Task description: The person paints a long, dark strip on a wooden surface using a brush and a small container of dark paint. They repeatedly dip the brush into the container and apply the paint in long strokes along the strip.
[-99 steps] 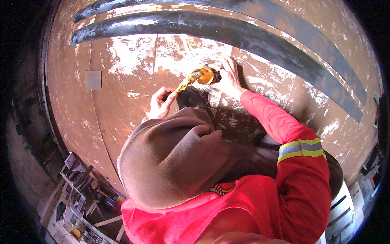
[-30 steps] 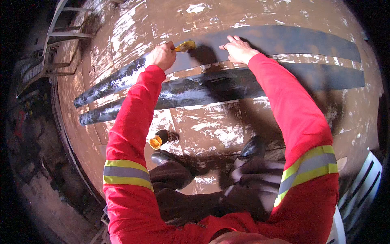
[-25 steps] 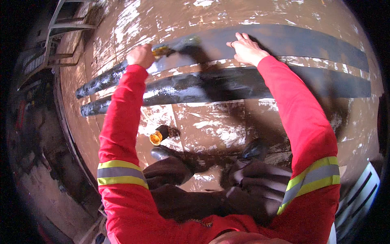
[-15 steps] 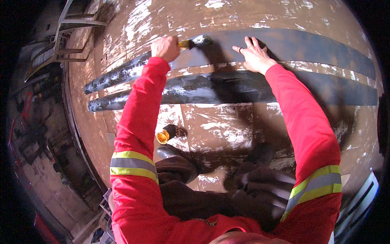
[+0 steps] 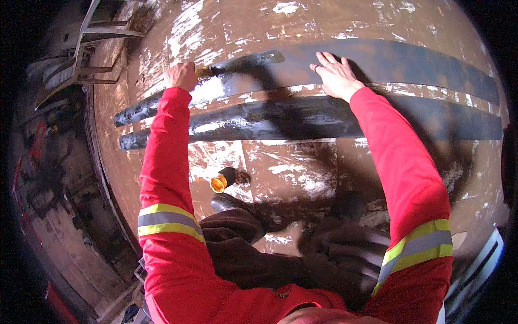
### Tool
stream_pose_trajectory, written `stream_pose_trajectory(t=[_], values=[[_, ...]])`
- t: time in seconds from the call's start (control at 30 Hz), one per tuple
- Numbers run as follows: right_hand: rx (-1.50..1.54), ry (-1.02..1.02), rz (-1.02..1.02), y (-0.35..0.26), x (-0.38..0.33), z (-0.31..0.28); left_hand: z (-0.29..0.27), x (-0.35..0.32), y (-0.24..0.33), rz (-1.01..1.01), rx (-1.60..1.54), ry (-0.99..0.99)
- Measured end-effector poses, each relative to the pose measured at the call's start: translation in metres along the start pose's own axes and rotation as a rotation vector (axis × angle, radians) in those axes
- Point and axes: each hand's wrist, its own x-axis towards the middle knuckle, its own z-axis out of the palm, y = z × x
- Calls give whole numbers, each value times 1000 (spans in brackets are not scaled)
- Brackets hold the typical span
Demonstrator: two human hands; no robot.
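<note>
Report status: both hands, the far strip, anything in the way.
Left hand gripping yellow brush at far strip. Right hand open on same strip. Streaked dark at left, plainer grey at right. Cup off the strip, near left shoe.

Both arms are stretched forward, away from the torso, and held well apart. The left forearm is extended almost straight ahead, and the left grip is clenched, its fingers curled in and its knuckles turned upward. The right elbow is bent and carried outward, so that the right forearm is angled inward toward the right grip. There the back of the hand is turned up, the fingers are extended and slightly parted, and nothing is clasped.
</note>
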Motion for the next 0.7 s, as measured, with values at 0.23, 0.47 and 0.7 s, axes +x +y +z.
stream_pose_trajectory(t=[0.23,0.47,0.7], values=[[90,-21,-29,-5,14,1,-14,21,81,136,-139,103],[39,-43,-21,-10,13,-7,-61,31,119,160,-461,92],[-69,-84,13,-21,14,-2,-37,34,109,159,-198,-36]])
